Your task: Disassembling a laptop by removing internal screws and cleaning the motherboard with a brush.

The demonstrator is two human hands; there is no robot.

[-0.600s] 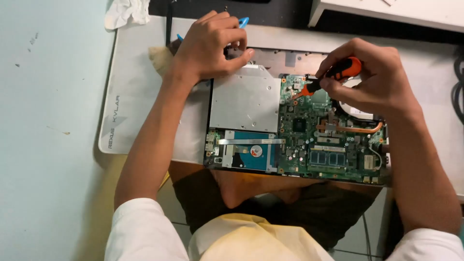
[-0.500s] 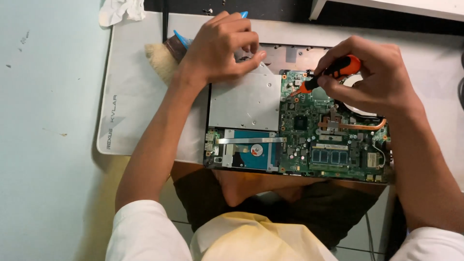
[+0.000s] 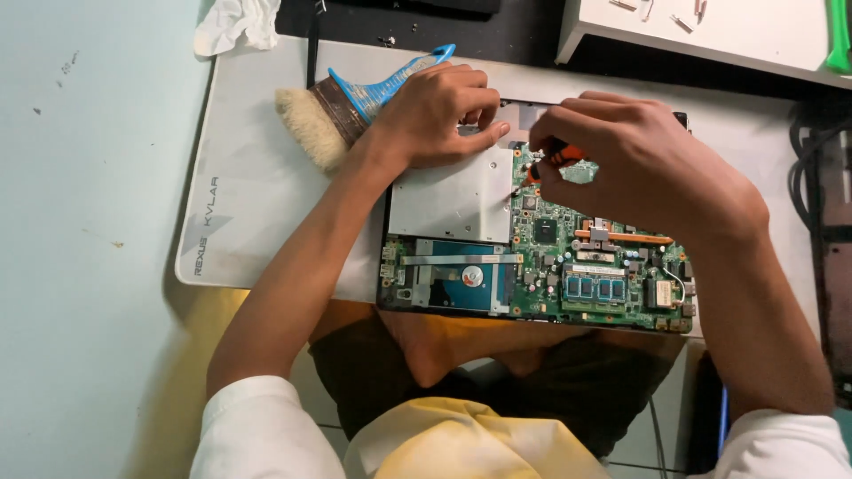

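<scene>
An opened laptop [image 3: 532, 257] lies on a light grey mat [image 3: 257, 204], its green circuit board [image 3: 603, 266], silver drive cover [image 3: 448, 200] and blue-labelled hard drive [image 3: 461, 279] exposed. My right hand [image 3: 639, 168] grips an orange-handled screwdriver [image 3: 555, 160] with its tip down at the board's upper left edge. My left hand [image 3: 435, 115] rests with curled fingers on the laptop's top edge, above the silver cover. A blue-handled brush [image 3: 355, 102] with pale bristles lies just left of that hand.
A crumpled white cloth [image 3: 235, 22] lies at the mat's far left corner. A white tray [image 3: 710, 35] with small parts stands at the back right. Dark cables [image 3: 812, 177] run along the right. My knees and dark trousers [image 3: 497, 372] sit below the laptop.
My right hand has moved left and down, bringing the screwdriver tip onto the board's left edge. The left hand has settled on the laptop's top edge. The camera view has shifted.
</scene>
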